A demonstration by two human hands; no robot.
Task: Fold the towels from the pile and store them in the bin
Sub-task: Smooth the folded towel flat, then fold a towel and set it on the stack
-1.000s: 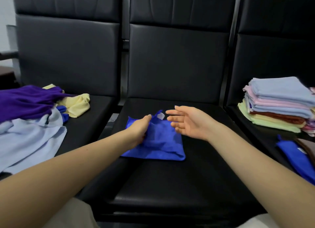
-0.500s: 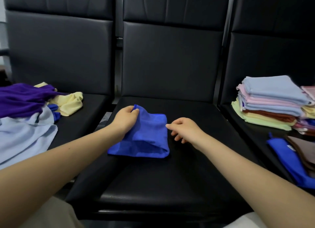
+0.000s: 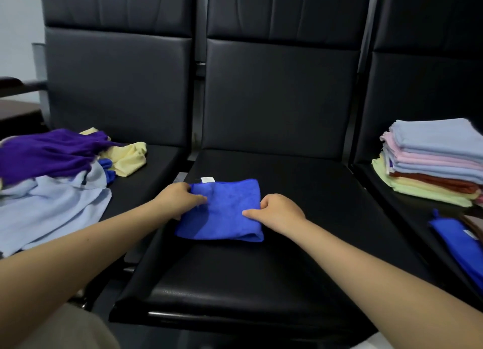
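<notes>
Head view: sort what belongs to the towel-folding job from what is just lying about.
Job:
blue towel, held by left hand and right hand
unfolded pile
folded stack

Lying about:
middle seat
blue cloth at right edge
No bin shows.

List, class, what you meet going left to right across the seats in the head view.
Unfolded towel pile → left hand → blue towel → right hand → folded towel stack.

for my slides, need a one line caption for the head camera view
Left hand and right hand grip a folded blue towel on the middle black seat.
</notes>
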